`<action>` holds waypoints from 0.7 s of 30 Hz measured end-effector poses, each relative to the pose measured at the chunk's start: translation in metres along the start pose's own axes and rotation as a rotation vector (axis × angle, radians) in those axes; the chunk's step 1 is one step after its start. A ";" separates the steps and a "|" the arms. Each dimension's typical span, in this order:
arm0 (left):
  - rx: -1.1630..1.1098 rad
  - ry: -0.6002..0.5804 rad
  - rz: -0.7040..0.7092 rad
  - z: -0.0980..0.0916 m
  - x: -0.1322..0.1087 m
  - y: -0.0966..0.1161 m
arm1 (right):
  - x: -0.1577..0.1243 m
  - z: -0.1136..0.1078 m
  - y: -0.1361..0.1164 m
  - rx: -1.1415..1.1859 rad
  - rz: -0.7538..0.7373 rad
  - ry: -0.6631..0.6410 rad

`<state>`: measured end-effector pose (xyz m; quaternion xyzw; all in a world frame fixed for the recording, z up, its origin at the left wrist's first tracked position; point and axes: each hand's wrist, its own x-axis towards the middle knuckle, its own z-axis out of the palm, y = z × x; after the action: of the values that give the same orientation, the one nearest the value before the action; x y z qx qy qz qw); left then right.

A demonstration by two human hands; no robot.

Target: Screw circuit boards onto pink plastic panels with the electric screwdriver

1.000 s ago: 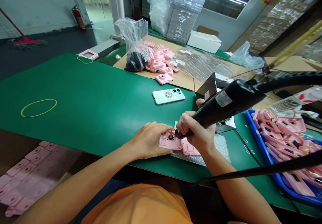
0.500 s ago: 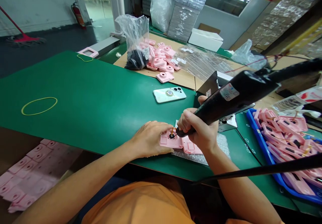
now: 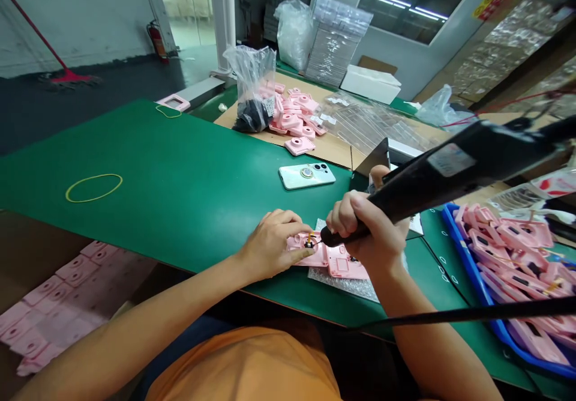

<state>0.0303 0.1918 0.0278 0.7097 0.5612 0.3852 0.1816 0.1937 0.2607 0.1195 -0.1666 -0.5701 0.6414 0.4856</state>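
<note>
My right hand [image 3: 371, 224] is wrapped around a black electric screwdriver [image 3: 423, 176], its thin bit pointing left and down at a pink camera shell. The opened shell lies in two halves, the left half [image 3: 318, 258] and the right half [image 3: 342, 264]. In the left half is a small black camera module [image 3: 308, 245] with a yellow ribbon. Thumb and forefinger of my left hand [image 3: 273, 244] close around this module from two sides. The bit's tip is close to the module; whether they touch I cannot tell. Under the shell lies bubble wrap [image 3: 342, 288].
A pale green phone [image 3: 297, 177] lies behind my hands. At right stands a blue tray [image 3: 472, 275] of pink shells. More pink shells [image 3: 294, 116] are piled on cardboard at the back. A yellow rubber band [image 3: 93, 188] lies left. A black cable crosses my right forearm.
My left fingers have shifted from the edge of the shell onto the small camera module. The screwdriver has tipped lower and its bit has moved slightly right.
</note>
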 end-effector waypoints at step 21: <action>0.121 0.118 0.220 -0.004 -0.010 -0.010 | 0.001 0.007 0.015 -0.118 -0.045 0.047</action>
<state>0.0202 0.1847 0.0204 0.7527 0.5120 0.4092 0.0620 0.1809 0.2594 0.1091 -0.1973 -0.5989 0.5915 0.5025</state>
